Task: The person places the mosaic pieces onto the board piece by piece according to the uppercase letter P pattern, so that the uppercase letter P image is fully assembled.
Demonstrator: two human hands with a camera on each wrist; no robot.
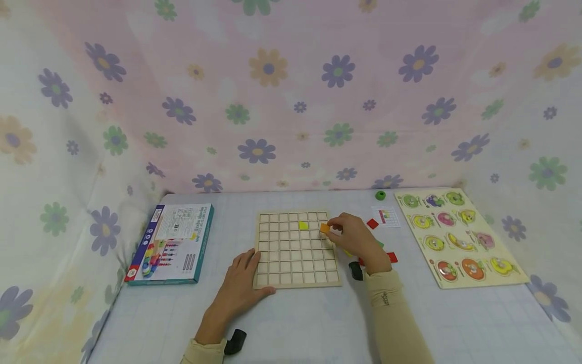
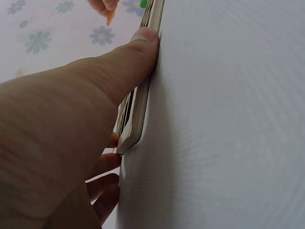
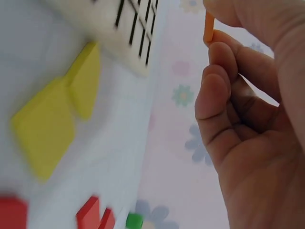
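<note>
A person in pale sleeves works at a table covered in white cloth (image 1: pixel 318 323), a black device (image 1: pixel 235 342) at the left wrist near the bottom edge of the frame. Just above, left of centre, the left hand (image 1: pixel 243 280) lies unclenched against the near-left corner of a wooden grid board (image 1: pixel 300 285), thumb on the near edge, the other fingers along the left side. At centre right, the right hand (image 1: pixel 356 238) pinches an orange tile (image 1: pixel 325 228) between thumb and fingertips at the right side of the grid; whether it touches the board cannot be told. Two yellow pieces (image 3: pixel 45 129), touching or overlapping, lie beside the board in the right wrist view, left of the frame. Red tiles (image 1: pixel 392 257) and a green piece (image 1: pixel 380 244) lie around the right hand, partly hidden by it. A yellow tile (image 1: pixel 303 225) sits on the grid's upper part. A boxed toy (image 1: pixel 170 245) lies at left, a fruit puzzle (image 1: pixel 454 256) at right. Farther up, right of centre, are a small printed card (image 1: pixel 385 217) and a green bead (image 1: pixel 380 195), before a flowered backdrop (image 1: pixel 291 111).
</note>
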